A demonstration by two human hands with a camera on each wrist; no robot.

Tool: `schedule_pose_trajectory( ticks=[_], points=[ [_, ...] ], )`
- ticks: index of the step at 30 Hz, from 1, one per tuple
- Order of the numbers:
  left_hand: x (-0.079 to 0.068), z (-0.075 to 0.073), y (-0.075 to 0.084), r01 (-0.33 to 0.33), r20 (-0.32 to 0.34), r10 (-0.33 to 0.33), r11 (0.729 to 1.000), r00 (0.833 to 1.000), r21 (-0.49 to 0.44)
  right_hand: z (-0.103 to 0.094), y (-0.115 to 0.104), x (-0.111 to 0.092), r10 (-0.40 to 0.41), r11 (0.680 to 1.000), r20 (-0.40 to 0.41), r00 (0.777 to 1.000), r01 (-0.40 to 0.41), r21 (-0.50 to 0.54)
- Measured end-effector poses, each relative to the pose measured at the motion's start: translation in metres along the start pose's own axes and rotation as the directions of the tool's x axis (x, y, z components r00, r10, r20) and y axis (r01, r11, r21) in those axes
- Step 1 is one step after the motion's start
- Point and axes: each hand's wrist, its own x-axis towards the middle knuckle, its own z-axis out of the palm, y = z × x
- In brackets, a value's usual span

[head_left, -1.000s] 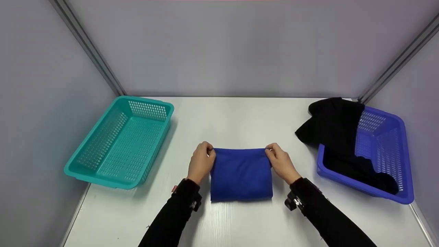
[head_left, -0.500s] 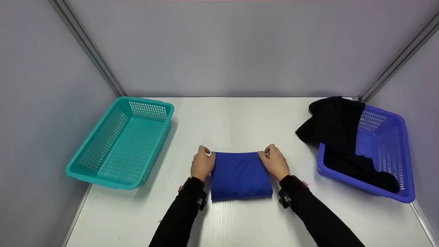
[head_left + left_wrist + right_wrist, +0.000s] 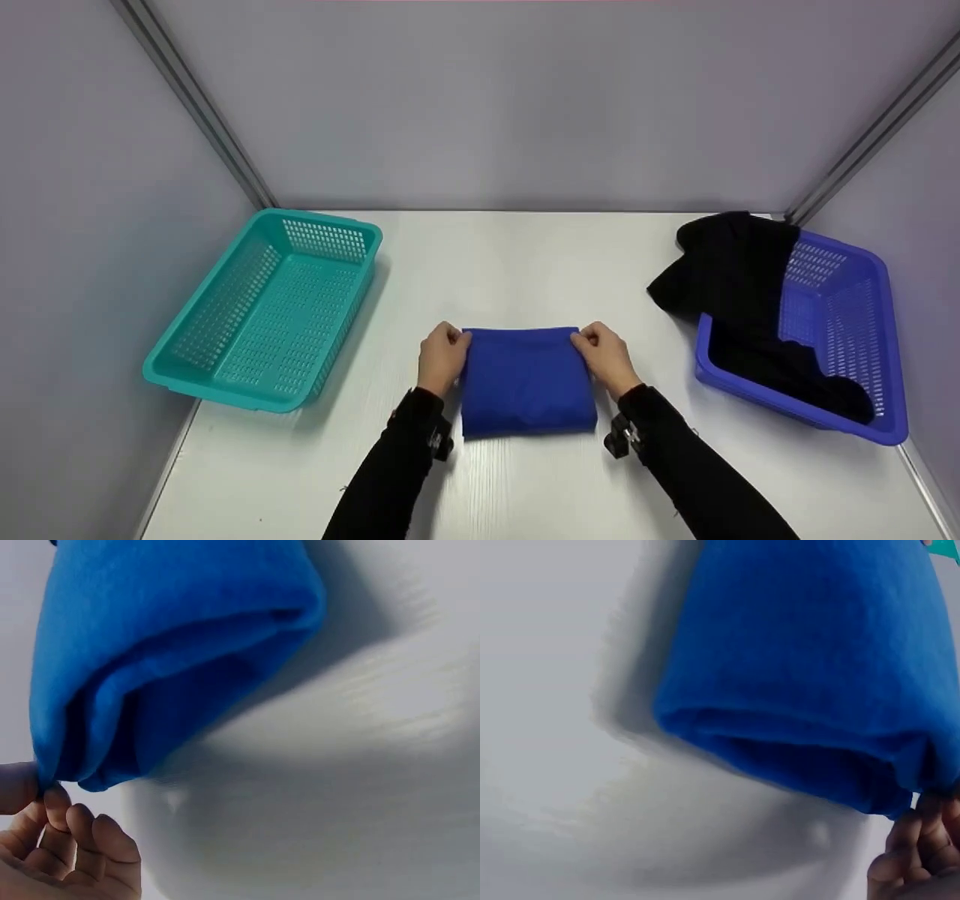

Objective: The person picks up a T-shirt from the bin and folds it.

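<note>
A blue cloth (image 3: 529, 382), folded into a neat rectangle, lies in front of me on the white table. My left hand (image 3: 442, 356) pinches its far left corner between thumb and forefinger. At the far right corner my right hand (image 3: 606, 356) does the same. In the left wrist view the folded layers of the blue cloth (image 3: 172, 622) show at the side, with the left hand (image 3: 71, 844) at the corner. The right wrist view has the other side of the blue cloth (image 3: 802, 652), its fold gaping, and the right hand's fingers (image 3: 922, 840) at the edge.
A teal perforated basket (image 3: 330, 360) with nothing in it stands at the left. To the right is a purple basket (image 3: 889, 337) with black cloth (image 3: 739, 277) draped over its left rim and into it. Grey walls (image 3: 525, 105) enclose the table's back and sides.
The right hand has shifted a little to the left, and its grip has settled on the corner. The creases on top of the blue cloth look smoother. The baskets stay put.
</note>
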Motion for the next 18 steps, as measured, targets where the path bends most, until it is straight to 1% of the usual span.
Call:
schedule_pose_trajectory(
  ticks=[4,6,10,12,15,16,18],
  points=[
    [-0.005,-0.004,-0.003,0.027,0.078,-0.026,1.000,0.997,-0.008,-0.003,0.003,-0.007,0.043,0.998,0.054,0.998,-0.046,0.049],
    [-0.006,-0.005,-0.004,0.022,0.079,-0.022,1.000,0.997,0.008,-0.004,0.005,-0.011,0.053,0.996,0.065,0.996,-0.057,0.063],
    [-0.007,-0.008,-0.007,-0.002,0.066,0.002,1.000,0.998,0.010,-0.004,0.006,-0.017,0.045,0.994,0.048,0.998,-0.049,0.099],
    [-0.010,-0.010,-0.007,0.013,0.097,-0.012,1.000,0.995,-0.006,-0.004,0.008,-0.020,0.047,0.992,0.047,0.998,-0.052,0.118],
    [-0.017,-0.012,-0.009,0.040,0.162,-0.037,0.999,0.986,-0.016,-0.004,0.010,-0.028,0.059,0.989,0.082,0.995,-0.069,0.128],
    [-0.019,-0.012,-0.011,0.044,0.173,-0.040,0.999,0.984,-0.016,-0.004,0.011,-0.030,0.061,0.989,0.089,0.994,-0.072,0.127],
    [-0.024,-0.012,-0.014,0.044,0.171,-0.039,0.999,0.985,-0.024,-0.003,0.014,-0.035,0.062,0.989,0.092,0.994,-0.073,0.125]
  ],
)
